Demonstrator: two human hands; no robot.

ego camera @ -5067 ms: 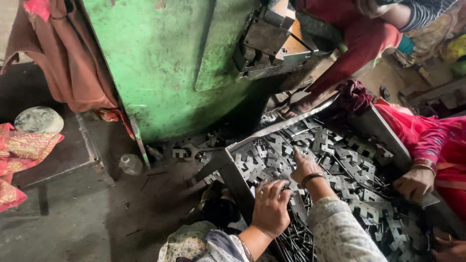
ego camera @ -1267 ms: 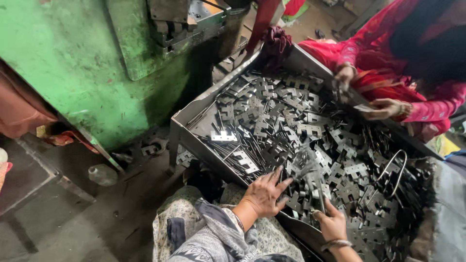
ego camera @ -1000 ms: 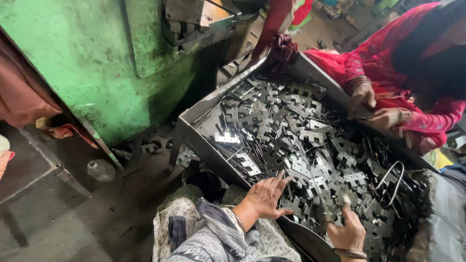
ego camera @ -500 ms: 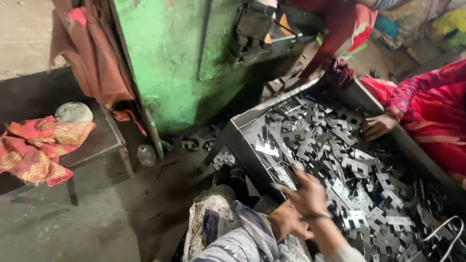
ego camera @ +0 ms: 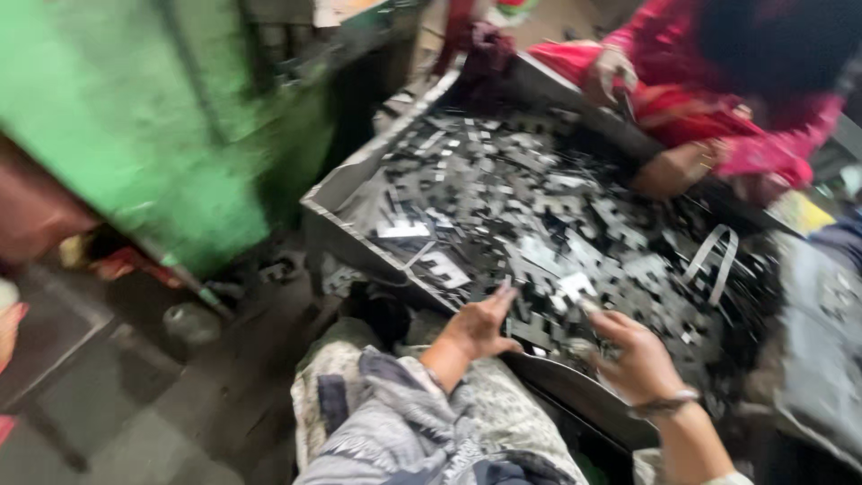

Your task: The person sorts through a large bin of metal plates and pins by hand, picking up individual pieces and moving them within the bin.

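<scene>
Since half a second ago both hands have separated: left hand [ego camera: 480,325], fingers spread, rests on the tray [ego camera: 359,184] rim; right hand [ego camera: 636,355] curls among metal pieces [ego camera: 539,193] beneath its fingertips, grip blurred.

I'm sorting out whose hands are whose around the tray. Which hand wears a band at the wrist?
The wearer's right hand, at the tray's near edge. Their left hand shows a bare wrist.

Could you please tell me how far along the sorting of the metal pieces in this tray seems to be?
Little looks done: the tray is heaped with loose metal pieces. The left hand and right hand both reach into the near edge; blur hides any grip. No sorted pile shows.
</scene>
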